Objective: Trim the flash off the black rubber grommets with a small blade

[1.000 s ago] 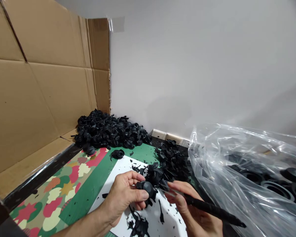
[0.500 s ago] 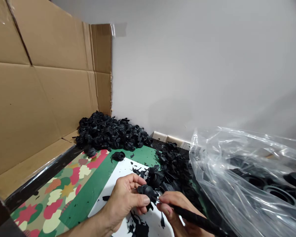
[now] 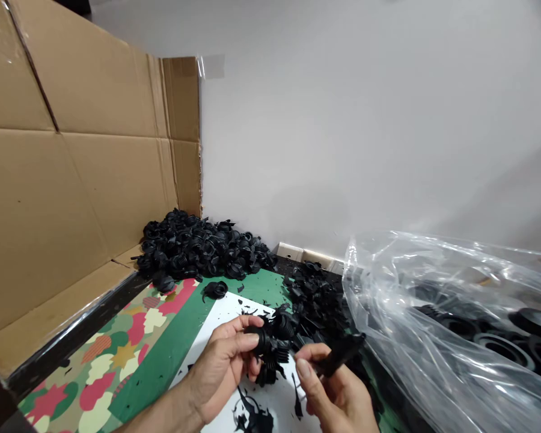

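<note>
A plain white painted wall (image 3: 342, 120) is lit softly and evenly. A folded sheet of brown corrugated cardboard (image 3: 72, 192) is stood against it at the left, with a strip of clear tape (image 3: 211, 66) at its top corner. A low cream fitting (image 3: 304, 254), perhaps a socket strip, is seen along the wall's foot.

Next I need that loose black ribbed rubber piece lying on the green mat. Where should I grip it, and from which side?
Probably pinch the loose black ribbed rubber piece across its ribs from above, coming from the near side over the white sheet. It lies apart from the heap on the green mat. Your left hand is nearest but holds another piece.
</note>
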### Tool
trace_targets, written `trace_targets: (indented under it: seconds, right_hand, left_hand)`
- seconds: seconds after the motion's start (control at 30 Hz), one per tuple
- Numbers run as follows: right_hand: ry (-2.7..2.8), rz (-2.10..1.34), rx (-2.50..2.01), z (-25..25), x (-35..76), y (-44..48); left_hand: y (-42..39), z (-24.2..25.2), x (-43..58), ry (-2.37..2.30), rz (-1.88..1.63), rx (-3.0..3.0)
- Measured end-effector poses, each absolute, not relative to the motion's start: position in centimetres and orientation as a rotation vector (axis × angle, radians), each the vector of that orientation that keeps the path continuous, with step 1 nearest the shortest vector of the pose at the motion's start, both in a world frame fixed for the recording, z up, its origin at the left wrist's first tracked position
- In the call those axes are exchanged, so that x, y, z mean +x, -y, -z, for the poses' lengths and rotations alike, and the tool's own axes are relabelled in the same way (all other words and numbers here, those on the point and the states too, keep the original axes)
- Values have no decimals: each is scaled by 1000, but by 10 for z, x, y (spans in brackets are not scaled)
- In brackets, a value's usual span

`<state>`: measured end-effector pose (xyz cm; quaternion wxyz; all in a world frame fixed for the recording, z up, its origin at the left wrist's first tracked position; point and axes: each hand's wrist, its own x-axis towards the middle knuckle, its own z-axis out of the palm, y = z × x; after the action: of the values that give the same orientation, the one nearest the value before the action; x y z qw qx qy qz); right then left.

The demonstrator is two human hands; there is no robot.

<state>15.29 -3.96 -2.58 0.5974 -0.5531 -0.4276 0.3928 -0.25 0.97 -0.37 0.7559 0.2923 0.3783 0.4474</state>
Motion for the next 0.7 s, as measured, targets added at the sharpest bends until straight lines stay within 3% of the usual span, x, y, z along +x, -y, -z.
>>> trace_targets:
  seconds: [0.4, 0.7]
  right_hand:
    - [1251, -627, -1223, 27, 147, 33]
    - [1066, -911, -1194, 31, 128, 28]
  left_hand:
    - [-6, -3, 3, -1059, -1031, 918]
    - [-2, -5, 0, -1080, -1032, 1038]
